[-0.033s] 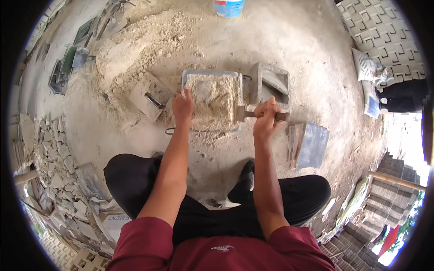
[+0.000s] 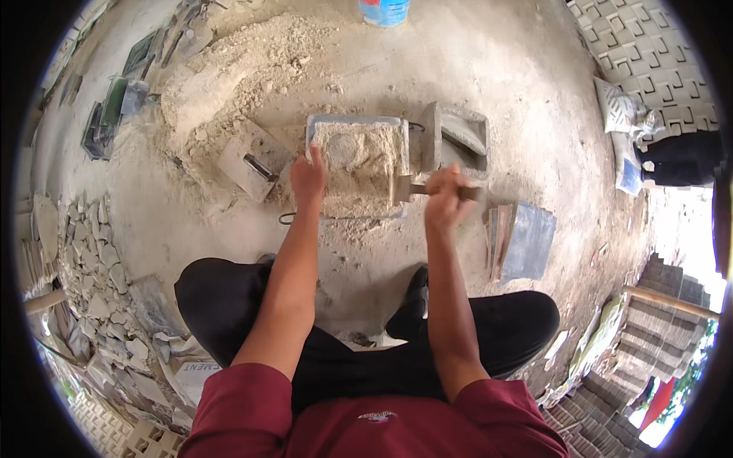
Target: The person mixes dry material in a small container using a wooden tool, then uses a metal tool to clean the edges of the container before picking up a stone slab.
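Observation:
In front of me on the ground lies a rectangular metal mould (image 2: 359,120), filled with pale, crumbly sand-like material (image 2: 359,172) that has a round mark near its far side. My left hand (image 2: 308,182) grips the mould's left edge, thumb on top; its other fingers are partly hidden. My right hand (image 2: 447,198), slightly blurred, is closed around the handle of a hammer (image 2: 403,189). The hammer's blocky head is at the mould's right edge; whether it touches is unclear. Wire loops (image 2: 286,218) stick out at the mould's near left and far right.
A grey box-shaped mould (image 2: 433,141) stands to the right, with stacked flat plates (image 2: 528,243) nearer me. At left are a board with a metal handle (image 2: 246,162) and a heap of sandy material (image 2: 221,80). A blue bucket (image 2: 384,11) stands at the far side.
My right hand and the hammer have shifted slightly left, and the hand is now more blurred. My left hand stays on the mould's edge.

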### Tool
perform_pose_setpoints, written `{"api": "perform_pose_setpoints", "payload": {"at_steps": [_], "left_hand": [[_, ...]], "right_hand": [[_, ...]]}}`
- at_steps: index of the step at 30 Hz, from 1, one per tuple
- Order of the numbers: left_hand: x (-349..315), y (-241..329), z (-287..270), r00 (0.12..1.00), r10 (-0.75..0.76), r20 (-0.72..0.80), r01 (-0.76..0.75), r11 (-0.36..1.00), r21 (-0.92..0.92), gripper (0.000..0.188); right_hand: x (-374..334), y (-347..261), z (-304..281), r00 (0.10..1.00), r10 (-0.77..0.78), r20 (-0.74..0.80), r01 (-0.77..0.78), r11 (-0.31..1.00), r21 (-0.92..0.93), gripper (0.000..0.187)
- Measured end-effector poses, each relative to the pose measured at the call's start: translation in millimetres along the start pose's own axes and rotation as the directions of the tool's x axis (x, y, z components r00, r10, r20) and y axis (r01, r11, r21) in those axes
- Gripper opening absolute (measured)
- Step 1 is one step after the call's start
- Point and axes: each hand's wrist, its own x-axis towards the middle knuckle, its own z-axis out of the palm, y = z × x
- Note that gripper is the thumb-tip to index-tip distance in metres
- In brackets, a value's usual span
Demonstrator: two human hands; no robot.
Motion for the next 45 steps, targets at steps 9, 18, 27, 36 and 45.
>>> {"api": "perform_pose_setpoints", "payload": {"at_steps": [9,18,27,36,45], "left_hand": [[-1.4,11.3,-12.3,0.988,-0.083,0.128,0.076,0.995,0.058,0.075],[-2.5,14.2,-12.4,0.992,-0.082,0.096,0.080,0.996,0.025,0.076],[-2.7,15.2,-10.2,0.982,-0.102,0.159,0.093,0.994,0.058,0.077],[-2.3,11.1,-10.0,0.986,-0.113,0.123,0.106,0.993,0.059,0.078],[-0.2,9.4,-11.3,0.989,-0.091,0.114,0.087,0.995,0.043,0.079]], "right_hand": [[16.0,1.5,10.6,1.000,-0.016,-0.010,0.015,0.994,-0.104,0.044],[8.0,14.6,15.2,0.997,-0.002,0.081,0.018,0.980,-0.197,0.047],[-0.3,8.3,10.3,0.995,0.093,0.040,-0.084,0.977,-0.198,0.046],[-3.1,4.8,3.9,0.994,0.107,-0.005,-0.105,0.967,-0.232,0.046],[-6.8,-3.9,4.3,0.980,0.197,-0.035,-0.200,0.966,-0.164,0.046]]}}
